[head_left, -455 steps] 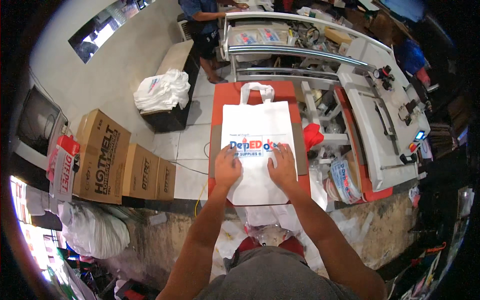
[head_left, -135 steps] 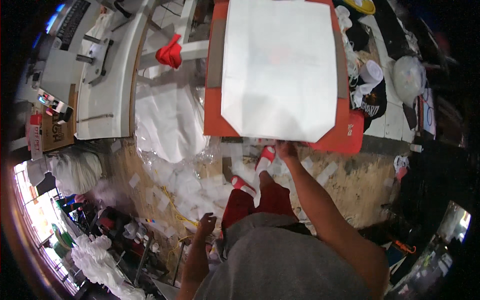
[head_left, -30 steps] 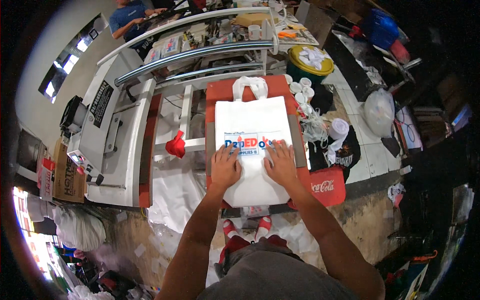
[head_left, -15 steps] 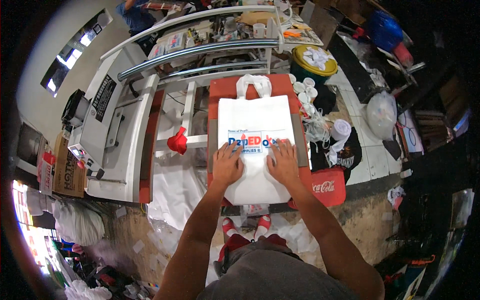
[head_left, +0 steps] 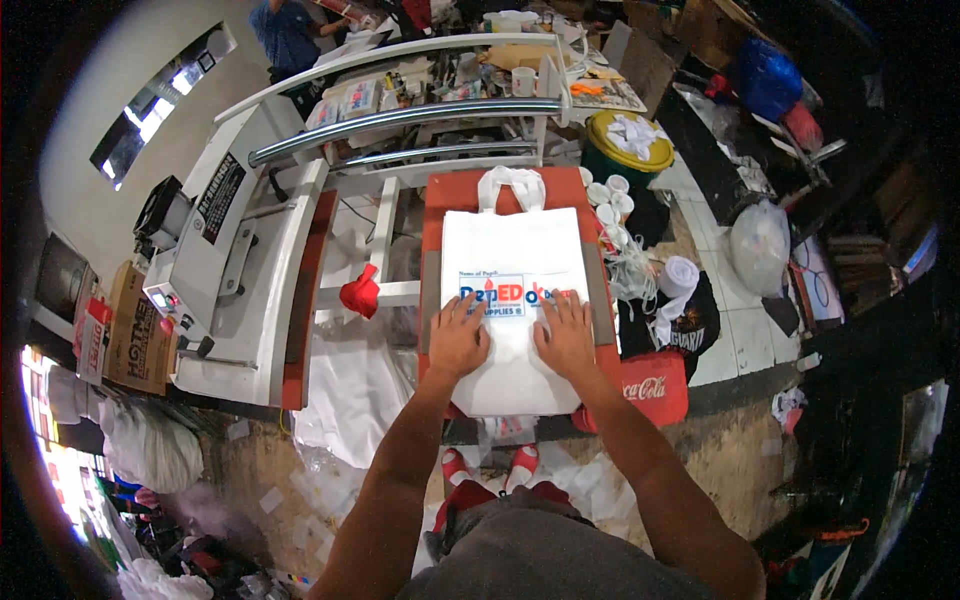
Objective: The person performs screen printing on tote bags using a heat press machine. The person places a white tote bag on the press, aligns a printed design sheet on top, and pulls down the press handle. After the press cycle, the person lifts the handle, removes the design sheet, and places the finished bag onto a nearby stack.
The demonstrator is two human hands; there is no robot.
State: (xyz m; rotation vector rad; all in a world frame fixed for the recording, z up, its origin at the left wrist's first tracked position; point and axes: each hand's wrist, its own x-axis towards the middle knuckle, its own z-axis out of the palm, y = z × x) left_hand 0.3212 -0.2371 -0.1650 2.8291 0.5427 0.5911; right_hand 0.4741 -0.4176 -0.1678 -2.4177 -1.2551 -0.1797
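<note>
A white fabric tote bag (head_left: pixel 510 245), handles upward, lies on a red pad (head_left: pixel 435 200) with a brown strip along either side. A blue-and-red printed panel (head_left: pixel 495 296) spans its middle. My left hand (head_left: pixel 458 337) rests open on the bag's left half, fingertips touching the lower part of the print. My right hand (head_left: pixel 565 338) lies open on the right half, fingers likewise over the print's lower edge.
A white heat press (head_left: pixel 195 285) stands left, beyond a red cloth (head_left: pixel 358 292). Right are white rolls (head_left: pixel 678 275), a yellow-lidded bucket (head_left: pixel 628 140) and a red sheet (head_left: pixel 660 395). Behind the rails (head_left: pixel 400 107), a co-worker in blue (head_left: pixel 282 35) stands at a cluttered table.
4.5 seconds ago the bag showed plain white with only my right hand at it; now its print faces up under both hands. Over the last second they stay there, while the co-worker's arms shift.
</note>
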